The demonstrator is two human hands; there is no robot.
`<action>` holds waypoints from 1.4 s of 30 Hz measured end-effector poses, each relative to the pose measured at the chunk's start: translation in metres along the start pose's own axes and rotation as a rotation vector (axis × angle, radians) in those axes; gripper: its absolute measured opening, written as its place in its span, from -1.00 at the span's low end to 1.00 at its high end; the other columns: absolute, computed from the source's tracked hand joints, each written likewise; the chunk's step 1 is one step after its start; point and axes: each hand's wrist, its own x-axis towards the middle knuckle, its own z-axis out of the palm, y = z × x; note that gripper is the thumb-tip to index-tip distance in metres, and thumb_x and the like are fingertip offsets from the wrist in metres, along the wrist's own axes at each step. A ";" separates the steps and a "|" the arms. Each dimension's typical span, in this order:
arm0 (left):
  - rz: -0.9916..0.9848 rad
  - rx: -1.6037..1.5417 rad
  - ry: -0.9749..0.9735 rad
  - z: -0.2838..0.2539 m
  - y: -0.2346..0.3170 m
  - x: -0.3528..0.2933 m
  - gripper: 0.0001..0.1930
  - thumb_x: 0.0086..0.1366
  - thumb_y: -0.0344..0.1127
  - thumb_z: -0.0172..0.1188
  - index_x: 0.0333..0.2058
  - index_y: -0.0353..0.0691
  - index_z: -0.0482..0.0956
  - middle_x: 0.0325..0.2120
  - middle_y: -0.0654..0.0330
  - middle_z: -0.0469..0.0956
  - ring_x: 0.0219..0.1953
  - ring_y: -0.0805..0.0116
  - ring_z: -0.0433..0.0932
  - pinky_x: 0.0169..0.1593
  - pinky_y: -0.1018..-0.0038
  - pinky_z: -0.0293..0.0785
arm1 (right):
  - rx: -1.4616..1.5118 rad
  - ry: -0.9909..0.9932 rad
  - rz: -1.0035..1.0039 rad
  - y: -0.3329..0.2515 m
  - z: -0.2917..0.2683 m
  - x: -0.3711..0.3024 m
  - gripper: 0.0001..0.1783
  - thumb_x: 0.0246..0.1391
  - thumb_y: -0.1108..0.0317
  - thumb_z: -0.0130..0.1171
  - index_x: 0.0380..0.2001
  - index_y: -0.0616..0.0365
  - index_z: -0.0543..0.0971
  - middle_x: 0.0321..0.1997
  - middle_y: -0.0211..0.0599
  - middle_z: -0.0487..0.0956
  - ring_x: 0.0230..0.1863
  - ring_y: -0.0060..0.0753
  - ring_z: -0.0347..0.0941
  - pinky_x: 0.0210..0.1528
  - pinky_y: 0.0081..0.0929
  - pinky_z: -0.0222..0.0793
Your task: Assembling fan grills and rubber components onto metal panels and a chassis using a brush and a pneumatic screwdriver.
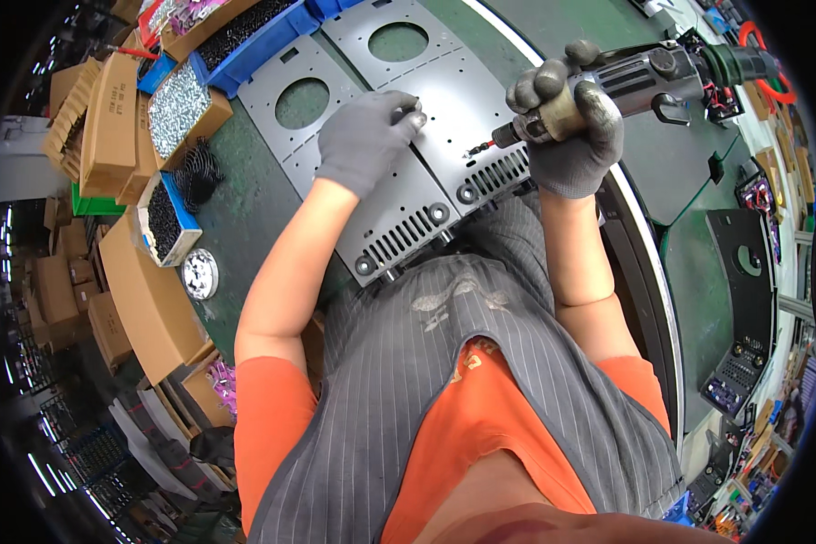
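Two dark grey sheet-metal panels (467,86) lie side by side on the green bench, each with a large round cutout, a row of slots and round black feet (438,213) along the near edge. My left hand (367,140), in a grey glove, rests over the seam between them. Its thumb and forefinger are pinched together; whatever is between them is too small to make out. In my gloved right hand (571,127) is a power screwdriver (639,82), held sideways with fingers wrapped round its front. Its bit (482,147) points left, just above the right panel.
Left of the panels stand a carton of silvery screws (179,111), a blue bin of dark screws (245,41), a box of black screws (163,218) and a round white dish (199,274). A white-edged conveyor (639,227) runs at right; beyond it lies a black panel (743,299).
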 end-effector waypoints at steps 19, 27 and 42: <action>0.006 -0.032 -0.108 0.024 0.003 0.094 -0.61 0.01 -0.07 0.20 -0.17 -0.05 0.58 -0.35 0.09 0.57 -0.32 0.17 0.54 -0.21 0.38 0.42 | -0.585 0.150 0.033 0.020 -0.052 0.087 -0.56 -0.07 0.26 0.07 -0.14 0.32 0.32 -0.56 -0.25 0.44 -0.53 -0.39 0.43 -0.50 -0.55 0.34; 0.008 -0.088 -0.100 0.055 0.014 0.106 -0.64 0.04 -0.07 0.17 -0.18 -0.05 0.58 -0.31 0.04 0.57 -0.25 0.14 0.55 -0.18 0.35 0.43 | -0.611 0.102 -0.035 0.055 -0.046 0.119 -0.61 -0.13 0.41 0.13 -0.19 0.33 0.37 -0.58 -0.31 0.44 -0.58 -0.48 0.43 -0.59 -0.58 0.32; -0.037 -0.071 -0.137 0.054 0.011 0.110 -0.65 0.06 -0.12 0.14 -0.18 -0.12 0.54 -0.28 0.08 0.57 -0.23 0.13 0.54 -0.19 0.27 0.43 | -0.633 -0.020 0.125 0.080 -0.045 0.121 -0.66 -0.17 0.40 0.15 -0.25 0.21 0.38 -0.58 -0.37 0.45 -0.59 -0.61 0.36 -0.56 -0.65 0.25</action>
